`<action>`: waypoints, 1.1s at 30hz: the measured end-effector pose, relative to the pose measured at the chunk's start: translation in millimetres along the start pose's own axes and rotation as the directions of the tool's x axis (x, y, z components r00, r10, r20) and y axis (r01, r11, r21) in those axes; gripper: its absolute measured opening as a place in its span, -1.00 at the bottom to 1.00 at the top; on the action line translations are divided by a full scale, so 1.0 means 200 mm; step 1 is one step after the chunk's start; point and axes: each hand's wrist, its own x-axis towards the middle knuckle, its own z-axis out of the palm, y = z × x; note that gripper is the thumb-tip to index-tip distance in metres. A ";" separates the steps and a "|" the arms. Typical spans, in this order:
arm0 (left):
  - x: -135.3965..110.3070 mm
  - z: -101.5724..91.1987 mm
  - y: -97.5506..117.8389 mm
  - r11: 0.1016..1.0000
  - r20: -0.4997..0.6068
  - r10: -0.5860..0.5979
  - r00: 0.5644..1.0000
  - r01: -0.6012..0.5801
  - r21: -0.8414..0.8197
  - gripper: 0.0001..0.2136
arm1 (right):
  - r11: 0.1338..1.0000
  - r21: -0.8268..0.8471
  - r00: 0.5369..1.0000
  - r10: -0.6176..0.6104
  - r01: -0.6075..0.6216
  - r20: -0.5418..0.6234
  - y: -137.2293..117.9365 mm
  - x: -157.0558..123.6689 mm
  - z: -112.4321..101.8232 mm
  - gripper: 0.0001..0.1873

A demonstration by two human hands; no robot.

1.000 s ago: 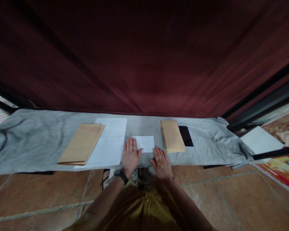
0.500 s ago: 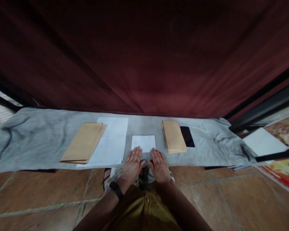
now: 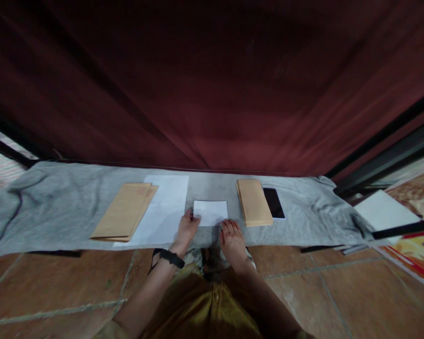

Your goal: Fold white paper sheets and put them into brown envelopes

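A small folded sheet of white paper (image 3: 210, 213) lies flat on the grey cloth in front of me. My left hand (image 3: 188, 229) is at its left edge, thumb on top and the other fingers curled at the side, pinching that edge. At the lower right corner rests my right hand (image 3: 232, 239), its fingers stretched forward and slightly bent, the tips touching the paper. To the left are larger white sheets (image 3: 169, 212), partly under brown envelopes (image 3: 122, 212). A stack of smaller brown envelopes (image 3: 255, 202) sits to the right.
A dark-screened phone (image 3: 273, 202) lies beside the smaller envelopes. Grey cloth (image 3: 305, 212) covers the narrow table. Behind it hangs a dark red curtain (image 3: 212, 108). Black bars (image 3: 385, 160) stand at the right, near a white board (image 3: 387, 212). Tiled floor (image 3: 293, 268) shows below.
My left hand has gone from lying flat on the paper's lower left corner to gripping its left edge. My right hand stays at the lower right corner, its fingers more bent.
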 end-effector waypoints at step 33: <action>-0.07 -0.03 0.13 0.768 0.193 -0.270 0.943 0.332 -0.548 -0.61 | -0.387 0.829 0.677 0.483 -0.404 0.555 -0.07 0.22 -0.05 -0.63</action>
